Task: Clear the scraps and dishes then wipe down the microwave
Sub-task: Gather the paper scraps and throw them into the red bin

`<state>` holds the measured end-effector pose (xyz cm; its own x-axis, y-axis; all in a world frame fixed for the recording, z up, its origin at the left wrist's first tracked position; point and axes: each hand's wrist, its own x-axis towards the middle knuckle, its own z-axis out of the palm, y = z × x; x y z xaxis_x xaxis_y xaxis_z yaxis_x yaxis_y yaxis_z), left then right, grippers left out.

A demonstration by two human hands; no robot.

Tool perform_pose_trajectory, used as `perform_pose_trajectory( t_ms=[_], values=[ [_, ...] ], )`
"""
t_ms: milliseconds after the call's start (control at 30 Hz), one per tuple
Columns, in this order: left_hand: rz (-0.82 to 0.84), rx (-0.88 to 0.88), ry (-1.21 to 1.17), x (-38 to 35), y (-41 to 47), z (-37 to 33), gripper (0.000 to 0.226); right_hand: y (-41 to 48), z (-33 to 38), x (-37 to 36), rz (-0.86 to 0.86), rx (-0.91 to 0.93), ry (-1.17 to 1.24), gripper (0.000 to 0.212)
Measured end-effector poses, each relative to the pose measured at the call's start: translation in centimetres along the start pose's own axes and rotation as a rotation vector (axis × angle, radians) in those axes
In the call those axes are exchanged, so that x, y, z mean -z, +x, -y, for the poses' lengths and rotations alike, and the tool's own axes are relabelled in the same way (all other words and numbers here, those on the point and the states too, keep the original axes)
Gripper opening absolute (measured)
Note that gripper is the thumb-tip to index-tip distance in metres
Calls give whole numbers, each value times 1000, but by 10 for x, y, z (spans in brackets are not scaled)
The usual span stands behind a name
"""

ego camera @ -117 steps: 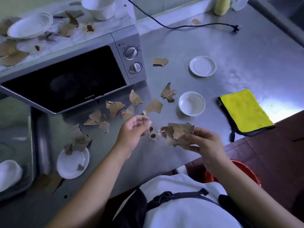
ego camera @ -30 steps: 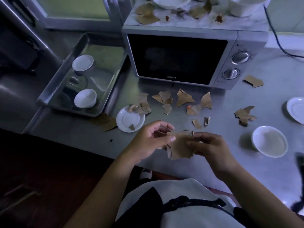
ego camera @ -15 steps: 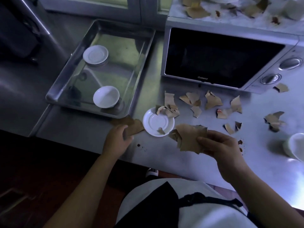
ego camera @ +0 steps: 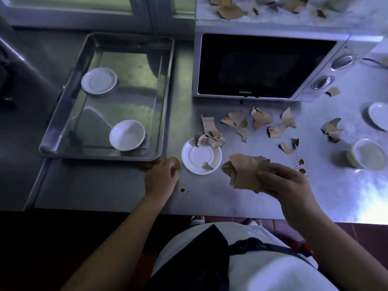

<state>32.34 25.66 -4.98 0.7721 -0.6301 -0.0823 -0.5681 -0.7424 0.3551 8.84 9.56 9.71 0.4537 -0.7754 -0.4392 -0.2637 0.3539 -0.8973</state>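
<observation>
My right hand (ego camera: pixel 285 183) grips a bunch of brown paper scraps (ego camera: pixel 247 173) above the steel counter. My left hand (ego camera: pixel 160 177) rests on a brown scrap (ego camera: pixel 175 161) lying by the near corner of the metal tray (ego camera: pixel 168 97), fingers curled over it. A white saucer (ego camera: pixel 199 158) with small scraps on it sits between my hands. Several loose scraps (ego camera: pixel 260 120) lie in front of the silver microwave (ego camera: pixel 262 66). More scraps (ego camera: pixel 231 11) and red stains litter the microwave's top.
The tray holds a white saucer (ego camera: pixel 98 82) and a white bowl (ego camera: pixel 127 135). At the right stand another bowl (ego camera: pixel 367 154) and a saucer (ego camera: pixel 379 115). Red sauce spots (ego camera: pixel 301 164) mark the counter. The counter's front edge runs just below my hands.
My left hand left the bunch and reached down-left onto the scrap by the tray. The view swung left. My right hand still holds the bunch.
</observation>
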Motion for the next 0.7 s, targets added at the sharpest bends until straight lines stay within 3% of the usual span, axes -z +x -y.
perform_pose_trajectory(
  t_ms=[233,333,400,500,567,700],
  values=[
    [-76,17,-248,19,-12,9,10,-2,-7,-1,-79,-27,-9,18],
    [-107,32,-456,43,-19,4,10,-2,-4,-5,-91,-27,-2,17],
    [-98,153,-695,61,-22,-6,9,-1,-1,-10,-90,-25,-4,16],
    [32,342,-1224,92,-25,-29,11,2,3,-21,-77,-10,-21,17],
    [140,363,-1497,110,-28,-45,14,3,5,-27,-64,-1,-35,19],
    [317,300,-1657,125,-38,-80,30,6,5,-33,-47,-1,-32,19]
  ],
)
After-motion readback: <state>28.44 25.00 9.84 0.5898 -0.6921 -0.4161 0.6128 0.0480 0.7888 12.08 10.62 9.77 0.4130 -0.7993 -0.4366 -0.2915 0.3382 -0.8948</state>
